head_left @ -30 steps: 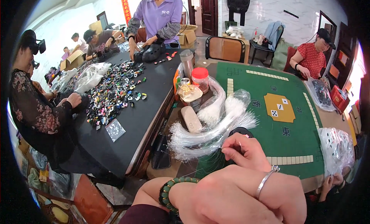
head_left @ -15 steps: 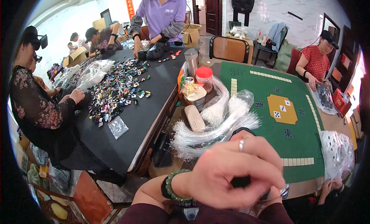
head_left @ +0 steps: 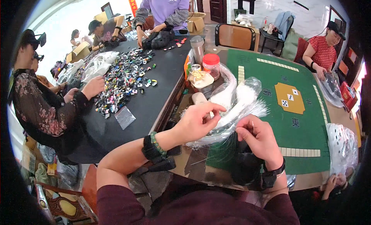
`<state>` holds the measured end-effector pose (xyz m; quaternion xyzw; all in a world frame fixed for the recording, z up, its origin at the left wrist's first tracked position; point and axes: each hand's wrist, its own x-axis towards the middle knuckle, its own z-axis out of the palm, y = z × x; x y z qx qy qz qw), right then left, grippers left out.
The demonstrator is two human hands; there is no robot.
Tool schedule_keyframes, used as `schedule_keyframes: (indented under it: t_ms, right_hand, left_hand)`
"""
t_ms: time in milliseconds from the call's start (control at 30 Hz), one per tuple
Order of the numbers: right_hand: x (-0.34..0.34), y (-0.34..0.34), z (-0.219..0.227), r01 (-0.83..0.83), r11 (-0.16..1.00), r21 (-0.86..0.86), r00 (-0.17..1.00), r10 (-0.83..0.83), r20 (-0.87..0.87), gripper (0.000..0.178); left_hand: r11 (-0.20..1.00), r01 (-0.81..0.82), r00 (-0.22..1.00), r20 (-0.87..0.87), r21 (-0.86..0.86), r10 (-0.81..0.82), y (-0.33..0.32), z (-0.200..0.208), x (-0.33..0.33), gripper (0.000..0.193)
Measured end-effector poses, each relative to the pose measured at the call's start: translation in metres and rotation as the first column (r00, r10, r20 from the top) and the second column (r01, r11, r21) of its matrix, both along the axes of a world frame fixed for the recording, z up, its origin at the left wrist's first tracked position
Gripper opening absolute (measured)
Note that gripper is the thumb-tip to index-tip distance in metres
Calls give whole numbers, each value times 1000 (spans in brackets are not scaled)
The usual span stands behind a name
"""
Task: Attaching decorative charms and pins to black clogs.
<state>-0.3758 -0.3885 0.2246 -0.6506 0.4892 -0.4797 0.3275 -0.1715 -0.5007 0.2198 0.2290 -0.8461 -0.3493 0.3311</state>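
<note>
My left hand is over the near left corner of the green mat, its fingers curled and the thumb close to the index finger. Whatever it pinches is too small to make out. To its right, my right hand is closed with thumb against fingers, and a thin white strand shows at the fingertips. Below the right hand sits a black clog-like shoe, partly hidden by the wrist. Just beyond both hands lie bundles of fine white plastic strands in clear wrap.
Behind the bundles stand a red-lidded jar and a steel tumbler. Mahjong tiles and a yellow dice panel lie on the green mat. Small colourful charms cover part of the black table, where other people work.
My hands have drawn apart from an overlapping position close to the camera and lowered toward the table. The black shoe now shows under my right hand. The view has shifted slightly.
</note>
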Motion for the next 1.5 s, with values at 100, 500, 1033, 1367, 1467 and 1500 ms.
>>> schedule_keyframes:
  t_ms: [100,500,1033,1367,1467,1500]
  right_hand:
    - [9,-3,-5,-39,999,28,999,39,-9,6]
    - [26,-10,-15,-51,997,50,978,60,-201,9]
    - [34,-17,-23,-55,998,-9,956,50,-290,8]
    - [30,-18,-18,-64,996,67,945,82,-317,11]
    - [30,-18,-18,-74,994,76,947,94,-307,10]
    - [30,-18,-18,-73,994,78,948,94,-305,10]
  left_hand:
    - [996,65,998,-3,58,-65,-5,-32,9,23]
    - [850,296,955,-155,436,-253,4,-54,23,25]
    - [789,334,941,-139,516,-308,6,-66,27,23]
    - [826,255,959,-25,502,-282,-5,-62,32,22]
    - [855,252,966,-64,454,-250,-2,-58,32,18]
    - [882,271,962,-74,385,-263,-2,-58,33,16]
